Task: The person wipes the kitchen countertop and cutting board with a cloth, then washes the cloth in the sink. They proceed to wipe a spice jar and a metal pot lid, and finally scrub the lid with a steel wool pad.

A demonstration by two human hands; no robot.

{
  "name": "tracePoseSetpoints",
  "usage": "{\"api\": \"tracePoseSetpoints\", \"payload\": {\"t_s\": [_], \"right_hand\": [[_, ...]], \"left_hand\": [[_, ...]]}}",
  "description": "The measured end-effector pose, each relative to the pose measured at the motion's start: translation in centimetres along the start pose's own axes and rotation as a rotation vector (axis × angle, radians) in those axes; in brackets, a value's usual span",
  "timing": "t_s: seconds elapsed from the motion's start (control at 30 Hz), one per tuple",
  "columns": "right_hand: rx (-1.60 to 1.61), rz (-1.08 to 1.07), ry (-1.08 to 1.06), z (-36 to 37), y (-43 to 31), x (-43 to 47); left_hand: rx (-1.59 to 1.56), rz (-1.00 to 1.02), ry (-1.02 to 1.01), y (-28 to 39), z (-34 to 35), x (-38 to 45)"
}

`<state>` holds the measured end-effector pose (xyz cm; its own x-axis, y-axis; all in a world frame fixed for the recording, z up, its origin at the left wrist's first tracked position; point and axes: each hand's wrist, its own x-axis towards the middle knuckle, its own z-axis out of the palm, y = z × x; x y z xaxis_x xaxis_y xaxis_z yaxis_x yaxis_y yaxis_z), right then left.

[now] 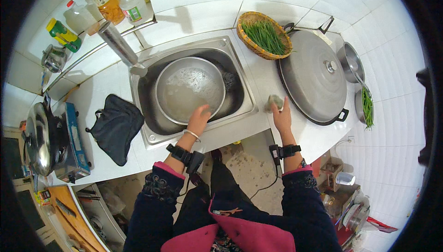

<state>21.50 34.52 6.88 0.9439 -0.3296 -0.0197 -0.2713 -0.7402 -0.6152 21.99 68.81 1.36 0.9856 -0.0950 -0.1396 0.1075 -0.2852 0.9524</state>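
Note:
A round metal basin [190, 89] of cloudy, foamy water stands in the stainless steel sink [228, 113]. My left hand [199, 119] is at the basin's near rim, its fingertips over the inside; whether they grip the rim is unclear. To the right of the sink, my right hand [282, 113] is over the white counter, thumb and fingers spread around or beside a greyish-green, blurred object [274, 102]. I cannot tell if the hand holds it. A dark scouring pad [228, 80] appears in the sink, right of the basin.
Behind the right hand are a wicker basket [242, 39] of green stalks and a large lidded pan [311, 79]. Two metal bowls [346, 53] [361, 110] stand farther right. The faucet [119, 44] rises at the sink's back left, a black cloth [116, 127] and a portable gas stove [74, 141] left of it.

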Motion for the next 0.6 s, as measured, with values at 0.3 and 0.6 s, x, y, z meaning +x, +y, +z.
{"api": "tracePoseSetpoints", "payload": {"t_s": [0.3,0.6], "right_hand": [[-0.432,-0.335,-0.023,10.4,3.6,9.6],[-0.417,-0.222,-0.141,9.5,-2.7,14.6]], "left_hand": [[0.015,-0.129,-0.002,-0.3,1.4,-2.9],[0.044,-0.183,0.066,-0.5,1.4,-3.2]]}}
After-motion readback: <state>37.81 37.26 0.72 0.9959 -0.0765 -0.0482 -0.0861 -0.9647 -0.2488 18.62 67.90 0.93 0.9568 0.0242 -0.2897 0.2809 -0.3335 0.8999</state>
